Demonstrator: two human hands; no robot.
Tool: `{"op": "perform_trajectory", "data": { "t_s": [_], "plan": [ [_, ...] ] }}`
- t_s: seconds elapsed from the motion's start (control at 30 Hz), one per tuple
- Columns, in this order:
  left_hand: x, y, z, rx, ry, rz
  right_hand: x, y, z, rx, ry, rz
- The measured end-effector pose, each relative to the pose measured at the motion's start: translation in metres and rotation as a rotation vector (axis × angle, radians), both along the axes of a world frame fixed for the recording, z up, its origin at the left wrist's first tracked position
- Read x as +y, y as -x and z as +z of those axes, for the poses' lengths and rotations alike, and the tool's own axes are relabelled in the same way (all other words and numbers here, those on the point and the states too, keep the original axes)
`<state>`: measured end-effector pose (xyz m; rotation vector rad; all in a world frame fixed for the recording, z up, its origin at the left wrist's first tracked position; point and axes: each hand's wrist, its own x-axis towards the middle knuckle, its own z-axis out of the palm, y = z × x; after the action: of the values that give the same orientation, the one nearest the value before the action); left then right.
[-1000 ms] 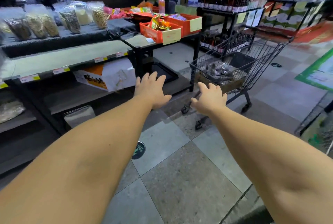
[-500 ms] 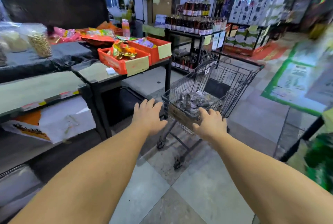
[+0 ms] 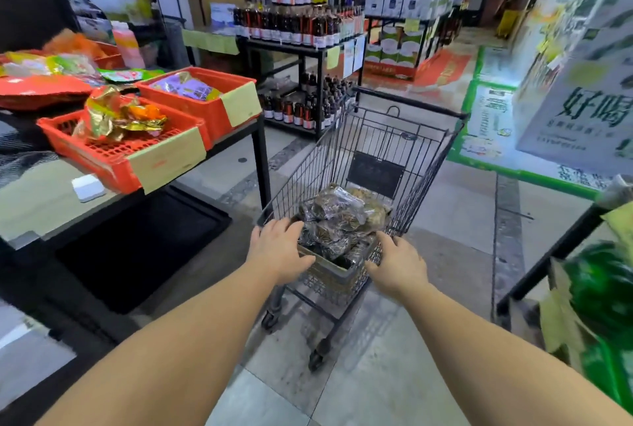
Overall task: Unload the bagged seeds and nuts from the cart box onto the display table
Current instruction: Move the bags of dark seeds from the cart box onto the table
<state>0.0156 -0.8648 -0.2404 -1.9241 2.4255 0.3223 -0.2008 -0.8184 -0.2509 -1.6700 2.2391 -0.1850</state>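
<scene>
A dark wire shopping cart (image 3: 394,151) stands straight ahead on the tiled floor. Inside it sits a cardboard box (image 3: 337,270) heaped with clear bags of dark seeds and nuts (image 3: 337,216). My left hand (image 3: 279,249) lies over the box's near left corner, fingers spread. My right hand (image 3: 399,263) is at the box's near right edge, fingers apart, touching the cart wire. Neither hand holds a bag. The display table (image 3: 37,199) stretches along the left, its pale top partly bare.
Two red baskets (image 3: 113,155) with yellow labels and snack packets sit on the table's right end, beside a small white block (image 3: 87,187). A bottle rack (image 3: 301,35) stands behind the cart. Stacked cartons (image 3: 582,90) are at the right. A dark stand (image 3: 548,261) with green goods is near right.
The view has swung right and closed in on the cart. Both hands have reached forward from open air to the rim of the box in the cart.
</scene>
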Motion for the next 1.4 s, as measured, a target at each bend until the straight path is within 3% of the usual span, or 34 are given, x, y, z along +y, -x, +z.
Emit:
{"op": "perform_trajectory", "data": {
  "t_s": [0.37,0.6,0.9,1.0,1.23,1.4],
  "plan": [
    [-0.189,0.041,-0.061,0.033,-0.158,0.093,-0.201,0.048,-0.047,-0.117,-0.128,0.040],
    [-0.293,0.059,-0.113,0.040,-0.325,0.073,-0.281,0.069,-0.085,-0.197,-0.225,-0.037],
    [-0.425,0.084,-0.171,0.014,-0.467,-0.186,-0.355,0.065,-0.142,-0.222,-0.353,-0.260],
    [-0.453,0.095,-0.193,0.049,-0.578,-0.147,-0.370,0.065,-0.165,-0.355,-0.366,-0.411],
    [-0.477,0.112,-0.228,0.240,-0.854,0.241,-0.396,0.066,-0.207,-0.792,-0.413,-0.855],
    [-0.486,0.117,-0.246,0.244,-0.970,0.331,-0.405,0.069,-0.232,-0.960,-0.451,-0.968]
  ]
}}
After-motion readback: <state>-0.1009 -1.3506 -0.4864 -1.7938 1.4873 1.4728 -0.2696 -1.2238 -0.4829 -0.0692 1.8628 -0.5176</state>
